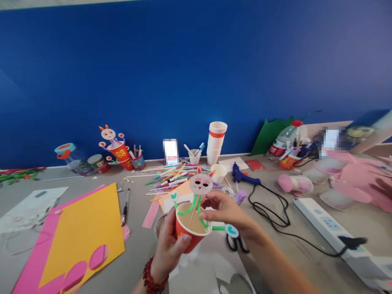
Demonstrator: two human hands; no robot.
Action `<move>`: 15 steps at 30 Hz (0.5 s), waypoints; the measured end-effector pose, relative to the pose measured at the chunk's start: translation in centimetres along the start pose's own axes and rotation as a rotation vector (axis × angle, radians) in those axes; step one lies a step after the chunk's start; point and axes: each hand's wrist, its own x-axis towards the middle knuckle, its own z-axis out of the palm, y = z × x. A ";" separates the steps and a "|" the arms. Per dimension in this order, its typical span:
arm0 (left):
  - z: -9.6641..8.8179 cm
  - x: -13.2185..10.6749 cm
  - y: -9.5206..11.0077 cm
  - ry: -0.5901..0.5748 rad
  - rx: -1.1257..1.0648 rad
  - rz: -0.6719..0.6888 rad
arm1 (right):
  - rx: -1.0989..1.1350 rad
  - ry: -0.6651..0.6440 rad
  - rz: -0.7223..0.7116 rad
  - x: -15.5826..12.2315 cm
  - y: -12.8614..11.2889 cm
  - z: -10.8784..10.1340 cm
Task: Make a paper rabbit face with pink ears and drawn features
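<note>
My left hand [168, 245] is wrapped round a red paper cup [190, 241], holding it tilted above the table. A white paper rabbit head [200, 184] with orange ears stands above the cup's mouth on a thin wooden stick [192, 214]. Green pipe cleaners [186, 211] curve from under the head, ending in round white paper paws with green hearts, one paw [174, 197] at the left and another [231, 230] at the right. My right hand [222, 210] is at the cup's right rim, thumb and fingers closed around a green pipe cleaner below the head; its fingertips are partly hidden.
Behind lie scattered markers [171, 179], a stack of paper cups [217, 143] and a finished-looking rabbit cup [119, 153]. At right are a blue glue gun [245, 175] with its cord and a power strip [327, 224]. Yellow card [88, 228] lies left; black-handled scissors [237, 245] sit below my right hand.
</note>
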 end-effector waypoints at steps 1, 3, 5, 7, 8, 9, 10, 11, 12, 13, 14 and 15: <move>0.0 0.1 0.0 0.005 0.000 0.000 | -0.010 -0.006 -0.008 0.1 0.0 0.0; 0.1 0.3 0.1 0.023 0.004 0.003 | -0.034 -0.006 -0.042 0.2 0.0 0.0; 0.2 0.4 0.3 0.034 0.004 0.015 | -0.070 0.020 -0.094 0.3 -0.1 0.0; 0.3 0.6 0.6 0.023 -0.013 0.029 | -0.095 0.033 -0.122 0.4 -0.1 -0.1; 0.4 0.7 0.7 0.012 -0.022 0.036 | -0.097 0.028 -0.115 0.4 -0.1 -0.2; 0.4 0.8 0.8 0.000 -0.030 0.042 | -0.093 0.008 -0.092 0.4 -0.2 -0.3; 0.4 0.8 0.8 -0.009 -0.038 0.048 | -0.089 -0.021 -0.064 0.4 -0.3 -0.4; 0.4 0.8 0.8 -0.016 -0.042 0.050 | -0.090 -0.052 -0.040 0.4 -0.4 -0.5; 0.4 0.8 0.8 -0.019 -0.042 0.049 | -0.102 -0.080 -0.025 0.5 -0.5 -0.6; 0.4 0.7 0.7 -0.019 -0.036 0.045 | -0.125 -0.104 -0.019 0.5 -0.6 -0.7; 0.3 0.7 0.6 -0.015 -0.027 0.039 | -0.153 -0.118 -0.021 0.6 -0.7 -0.8; 0.3 0.6 0.4 -0.012 -0.016 0.034 | -0.177 -0.124 -0.024 0.6 -0.8 -0.8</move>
